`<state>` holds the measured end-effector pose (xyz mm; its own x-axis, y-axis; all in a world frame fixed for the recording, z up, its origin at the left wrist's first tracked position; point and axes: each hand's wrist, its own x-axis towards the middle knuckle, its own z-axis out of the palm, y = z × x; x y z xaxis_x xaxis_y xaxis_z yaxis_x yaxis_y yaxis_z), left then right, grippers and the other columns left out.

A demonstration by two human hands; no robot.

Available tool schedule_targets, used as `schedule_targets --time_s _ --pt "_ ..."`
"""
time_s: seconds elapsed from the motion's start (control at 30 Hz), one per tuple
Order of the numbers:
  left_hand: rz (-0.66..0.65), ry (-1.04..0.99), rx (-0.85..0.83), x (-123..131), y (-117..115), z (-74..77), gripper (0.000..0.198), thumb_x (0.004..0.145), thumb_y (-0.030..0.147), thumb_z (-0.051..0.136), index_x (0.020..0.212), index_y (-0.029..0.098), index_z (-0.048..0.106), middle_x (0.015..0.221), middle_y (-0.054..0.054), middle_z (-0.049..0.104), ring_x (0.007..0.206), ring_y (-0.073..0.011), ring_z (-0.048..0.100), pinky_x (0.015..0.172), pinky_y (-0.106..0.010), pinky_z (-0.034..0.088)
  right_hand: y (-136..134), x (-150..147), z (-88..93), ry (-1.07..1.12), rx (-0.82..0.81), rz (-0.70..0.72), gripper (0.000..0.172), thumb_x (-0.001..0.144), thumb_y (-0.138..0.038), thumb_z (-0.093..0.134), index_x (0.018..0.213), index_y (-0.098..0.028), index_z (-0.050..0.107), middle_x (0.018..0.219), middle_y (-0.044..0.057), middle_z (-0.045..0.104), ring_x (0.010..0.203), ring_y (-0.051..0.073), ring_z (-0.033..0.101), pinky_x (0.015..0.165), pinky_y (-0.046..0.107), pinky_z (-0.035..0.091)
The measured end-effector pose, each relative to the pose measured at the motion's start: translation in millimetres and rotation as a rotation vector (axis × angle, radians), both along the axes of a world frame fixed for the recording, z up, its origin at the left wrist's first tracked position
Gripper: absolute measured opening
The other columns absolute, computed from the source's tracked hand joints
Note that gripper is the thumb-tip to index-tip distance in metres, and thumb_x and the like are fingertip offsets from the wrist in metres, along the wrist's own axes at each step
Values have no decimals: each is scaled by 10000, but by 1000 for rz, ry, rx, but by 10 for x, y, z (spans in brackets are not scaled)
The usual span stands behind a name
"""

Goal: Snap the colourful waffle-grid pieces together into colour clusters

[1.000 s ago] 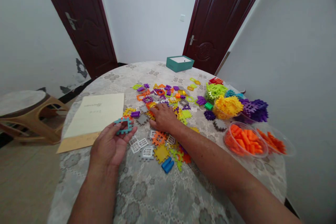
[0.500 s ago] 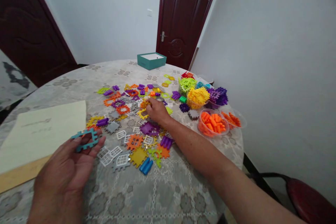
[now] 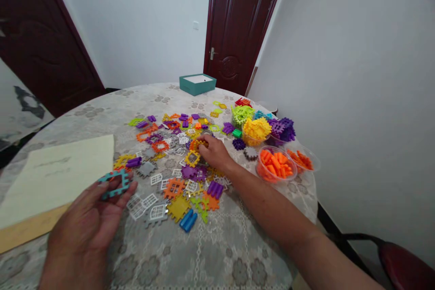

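My left hand (image 3: 86, 224), low on the left, is closed around the edge of a teal notched square building frame (image 3: 113, 184), which is held up above the table. My right hand (image 3: 214, 152) reaches into the middle of the loose pieces. Its fingers are pinched on a yellow-orange notched building piece (image 3: 196, 145), partly hidden by the fingertips. Just below lies a yellow frame piece (image 3: 192, 158), and then a purple panel (image 3: 189, 172). White window pieces (image 3: 157, 212), an orange panel (image 3: 174, 188) and blue tubes (image 3: 188, 220) lie closer to me.
On the right stand clear tubs of orange pieces (image 3: 277, 163), yellow pieces (image 3: 256, 129), lime pieces (image 3: 242, 114) and purple pieces (image 3: 283, 129). A teal box (image 3: 197, 85) sits at the back. Cream paper (image 3: 64, 172) with faint markings lies at left on the patterned tablecloth (image 3: 163, 258).
My right hand has come slightly back toward me and right, with the yellow-orange piece at its fingertips. My left hand still holds the teal frame. The view has tilted slightly.
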<state>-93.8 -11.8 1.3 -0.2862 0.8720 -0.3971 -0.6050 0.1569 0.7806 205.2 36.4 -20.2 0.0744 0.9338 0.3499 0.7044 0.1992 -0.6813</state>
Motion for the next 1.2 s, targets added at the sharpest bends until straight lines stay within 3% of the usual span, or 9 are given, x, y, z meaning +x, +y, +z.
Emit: schedule_targets --time_s 0.17,0.57,0.83,1.03,1.2 --pt "-23 -26 62 22 -58 -1 162 806 36 623 742 164 697 789 -38 735 914 -214 743 783 -392 692 -25 166 -60 74 -12 -30 329 859 -238 555 1122 -226 752 995 9 769 883 206 677 862 320 517" --pt "-39 -53 91 22 -92 -44 196 740 10 658 881 141 695 878 -61 733 914 -229 749 838 -435 667 -2 451 -204 158 -6 -83 423 859 -369 551 1178 -178 754 1043 59 779 889 221 676 885 360 526" --pt "-95 -52 105 56 -106 -78 314 755 -32 632 1018 132 681 929 -99 740 935 -237 747 890 -501 652 -58 477 -174 181 64 -137 454 840 -375 569 1188 -149 754 1098 100 779 955 251 689 931 392 520" --pt "-98 -52 97 77 -124 -60 311 780 -38 630 1035 137 666 930 -100 747 926 -235 762 903 -497 649 -77 424 -182 175 22 -70 435 863 -393 567 1169 -144 750 1019 85 780 875 233 675 838 354 520" --pt "-132 -63 97 105 -150 -49 302 798 -22 644 1053 139 671 964 -127 759 957 -255 771 896 -495 653 -111 388 -197 57 35 -98 428 905 -401 538 1194 -164 747 941 69 768 826 237 664 795 353 502"
